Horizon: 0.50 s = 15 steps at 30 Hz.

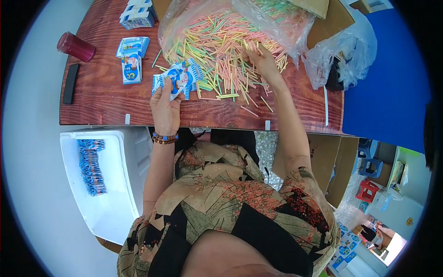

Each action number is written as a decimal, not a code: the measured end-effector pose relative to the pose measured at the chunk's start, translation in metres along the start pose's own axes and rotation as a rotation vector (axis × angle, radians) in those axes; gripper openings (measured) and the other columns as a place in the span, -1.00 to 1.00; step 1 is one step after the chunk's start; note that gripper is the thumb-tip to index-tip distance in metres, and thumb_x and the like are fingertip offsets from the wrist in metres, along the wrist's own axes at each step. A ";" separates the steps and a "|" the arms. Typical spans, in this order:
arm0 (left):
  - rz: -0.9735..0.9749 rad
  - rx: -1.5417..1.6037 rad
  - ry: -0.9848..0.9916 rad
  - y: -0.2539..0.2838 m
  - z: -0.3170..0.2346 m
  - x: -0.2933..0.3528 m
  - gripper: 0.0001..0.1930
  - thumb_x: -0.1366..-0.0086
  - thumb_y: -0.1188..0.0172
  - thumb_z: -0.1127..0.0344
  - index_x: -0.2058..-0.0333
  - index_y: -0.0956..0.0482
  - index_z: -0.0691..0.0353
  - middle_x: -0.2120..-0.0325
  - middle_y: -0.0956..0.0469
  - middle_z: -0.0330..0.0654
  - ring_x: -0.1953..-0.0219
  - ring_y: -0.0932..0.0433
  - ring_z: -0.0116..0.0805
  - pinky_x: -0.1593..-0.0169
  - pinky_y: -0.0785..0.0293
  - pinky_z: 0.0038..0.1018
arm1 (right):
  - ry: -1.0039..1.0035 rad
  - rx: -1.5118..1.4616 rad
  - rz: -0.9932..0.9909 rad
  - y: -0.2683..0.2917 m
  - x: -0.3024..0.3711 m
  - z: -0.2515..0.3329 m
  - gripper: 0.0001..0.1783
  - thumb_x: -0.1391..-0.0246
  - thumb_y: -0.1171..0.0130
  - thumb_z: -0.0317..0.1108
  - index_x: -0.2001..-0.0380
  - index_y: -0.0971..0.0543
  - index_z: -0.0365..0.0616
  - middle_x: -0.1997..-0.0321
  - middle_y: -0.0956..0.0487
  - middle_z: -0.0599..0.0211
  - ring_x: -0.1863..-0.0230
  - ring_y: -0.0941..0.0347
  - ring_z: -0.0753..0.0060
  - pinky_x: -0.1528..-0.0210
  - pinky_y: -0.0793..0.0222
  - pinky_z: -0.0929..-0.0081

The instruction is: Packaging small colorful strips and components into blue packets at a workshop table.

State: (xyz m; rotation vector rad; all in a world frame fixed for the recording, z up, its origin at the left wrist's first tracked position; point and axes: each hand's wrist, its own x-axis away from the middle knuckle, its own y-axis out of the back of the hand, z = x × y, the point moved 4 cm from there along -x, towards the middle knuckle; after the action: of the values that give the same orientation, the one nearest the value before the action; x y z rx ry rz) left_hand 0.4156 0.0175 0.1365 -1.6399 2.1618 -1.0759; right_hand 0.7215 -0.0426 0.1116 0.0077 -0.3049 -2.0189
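My left hand point(165, 110), with a beaded bracelet on its wrist, grips blue-and-white printed packets point(187, 76) between thumb and fingers. They overlap, so I cannot tell how many there are. At the front of a large loose pile of thin pastel sticks point(217, 39), pink, yellow and green, is my right hand point(265, 65). Its fingers are bent and closed on a few of the sticks, whose ends show at the fingertips. More sticks lie scattered on the wooden table point(221, 113) between my hands.
Clear plastic sheeting point(180, 18) surrounds the pile, beside a cardboard box point(334, 25). Left on the table are more packets point(132, 64), a packet stack point(137, 16), a red jar point(76, 46) and a black bar point(70, 84). Below stands a white foam box point(108, 203) holding packets.
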 end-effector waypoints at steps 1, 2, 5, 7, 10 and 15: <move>0.007 0.001 0.002 0.001 0.000 0.000 -0.85 -0.32 -0.14 0.28 0.30 -0.57 0.24 0.37 -0.60 -0.24 0.38 -0.54 -0.53 0.39 -0.45 -0.58 | -0.023 -0.037 -0.043 -0.004 -0.003 0.003 -0.68 -0.23 0.04 -0.43 0.00 -0.40 -0.36 0.17 -0.58 0.17 0.20 -0.51 0.45 0.10 -0.39 0.55; 0.003 0.002 -0.003 0.003 0.000 0.000 -0.85 -0.32 -0.14 0.28 0.30 -0.57 0.24 0.37 -0.60 -0.24 0.38 -0.54 -0.53 0.39 -0.45 -0.58 | -0.021 -0.037 -0.038 -0.007 -0.002 0.006 -0.68 -0.23 0.04 -0.43 0.00 -0.40 -0.36 0.17 -0.58 0.17 0.20 -0.51 0.45 0.10 -0.39 0.55; -0.006 0.006 0.000 0.005 0.001 0.000 -0.85 -0.32 -0.14 0.28 0.30 -0.57 0.23 0.37 -0.60 -0.25 0.37 -0.54 -0.53 0.39 -0.45 -0.58 | -0.006 -0.275 -0.122 -0.004 -0.001 0.008 -0.77 -0.24 0.06 -0.44 0.11 -0.46 -0.34 0.23 -0.59 0.19 0.21 -0.52 0.38 0.11 -0.42 0.45; -0.013 -0.001 0.003 0.004 0.001 0.000 -0.85 -0.32 -0.14 0.28 0.29 -0.57 0.23 0.37 -0.60 -0.25 0.37 -0.54 -0.53 0.39 -0.45 -0.58 | 0.005 -0.296 -0.123 -0.003 -0.003 0.006 -0.77 -0.24 0.05 -0.42 0.12 -0.46 -0.35 0.22 -0.59 0.18 0.21 -0.51 0.37 0.11 -0.42 0.44; 0.007 0.004 0.014 0.002 0.002 0.000 -0.86 -0.32 -0.14 0.28 0.30 -0.58 0.22 0.38 -0.60 -0.26 0.38 -0.54 -0.53 0.39 -0.45 -0.58 | 0.046 -0.394 -0.119 -0.004 -0.003 0.011 -0.78 -0.25 0.03 -0.39 0.14 -0.47 -0.32 0.23 -0.58 0.20 0.22 -0.50 0.39 0.12 -0.41 0.44; 0.017 0.012 0.023 -0.006 0.004 0.002 -0.86 -0.33 -0.13 0.29 0.32 -0.58 0.22 0.41 -0.60 -0.27 0.41 -0.54 -0.53 0.41 -0.45 -0.58 | 0.137 -0.289 -0.153 -0.018 -0.003 0.020 -0.84 -0.26 0.01 -0.37 0.22 -0.48 -0.23 0.30 -0.56 0.32 0.24 -0.45 0.49 0.10 -0.34 0.51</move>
State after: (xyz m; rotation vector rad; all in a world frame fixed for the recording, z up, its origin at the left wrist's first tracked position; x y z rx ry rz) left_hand 0.4216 0.0133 0.1387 -1.6087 2.1757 -1.1051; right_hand 0.7040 -0.0286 0.1266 -0.0120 0.0786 -2.1857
